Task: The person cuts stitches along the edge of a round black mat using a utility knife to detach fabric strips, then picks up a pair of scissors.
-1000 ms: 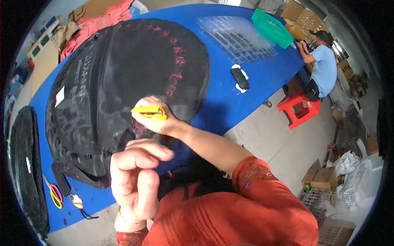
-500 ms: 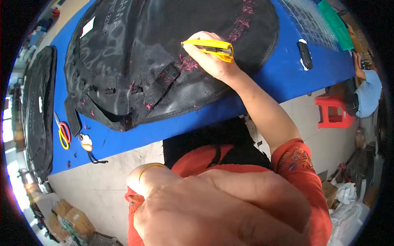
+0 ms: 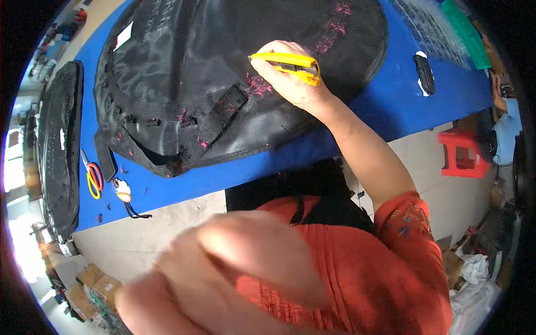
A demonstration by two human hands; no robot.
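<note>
My right hand (image 3: 293, 84) is closed around a yellow tool (image 3: 290, 64), resting over a large round black mesh bag (image 3: 223, 33). Pink thread bits (image 3: 258, 85) cling to the fabric just below that hand. Close to the camera, my left hand (image 3: 223, 273) is large and smeared by motion, away from the bag; its fingers cannot be made out clearly. A black strap (image 3: 223, 111) crosses the bag's near side, and a white label (image 3: 124, 37) is at its upper left.
Scissors (image 3: 93, 177) and a small charm (image 3: 121, 190) lie on the blue table (image 3: 167, 195). Another black bag (image 3: 61, 151) is at left. A black-and-white bundle (image 3: 424, 73), green tray (image 3: 466, 33), red stool (image 3: 462, 153) and a person (image 3: 507, 131) are at right.
The view has tilted down and shifted. My left hand has come up close to the camera and moved leftward since half a second ago. My right hand still holds the yellow tool over the bag.
</note>
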